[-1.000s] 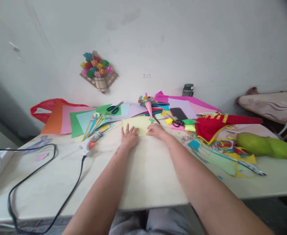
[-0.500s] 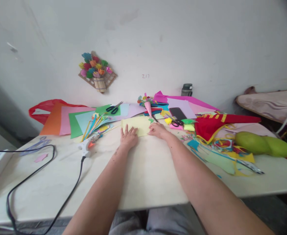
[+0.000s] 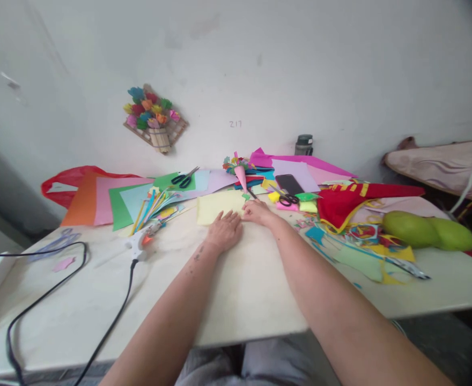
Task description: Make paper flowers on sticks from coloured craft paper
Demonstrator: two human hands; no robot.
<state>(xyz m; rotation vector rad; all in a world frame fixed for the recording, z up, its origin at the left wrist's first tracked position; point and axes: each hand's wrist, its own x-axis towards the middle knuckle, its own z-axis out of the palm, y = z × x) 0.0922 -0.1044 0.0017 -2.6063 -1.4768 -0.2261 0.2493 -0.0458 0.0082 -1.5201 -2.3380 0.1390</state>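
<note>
A pale yellow sheet of paper (image 3: 214,206) lies flat near the middle of the white table (image 3: 240,284). My left hand (image 3: 225,231) rests palm down on the sheet's near right part, fingers stretched out. My right hand (image 3: 258,212) touches the sheet's right edge with fingers curled down onto it, next to a small green scrap; whether it grips anything is unclear. A pink paper cone (image 3: 241,177) with coloured bits stands just beyond the sheet.
A glue gun (image 3: 141,239) with a black cord (image 3: 59,300) lies to the left. Coloured sheets (image 3: 111,195), two black scissors (image 3: 183,178) (image 3: 286,198), a phone (image 3: 288,183), red cloth (image 3: 348,201), green gourds (image 3: 425,228) and paper scraps crowd the back and right.
My left hand has slid to the right along the yellow sheet, closer to my right hand. The right hand has stayed at the sheet's edge.
</note>
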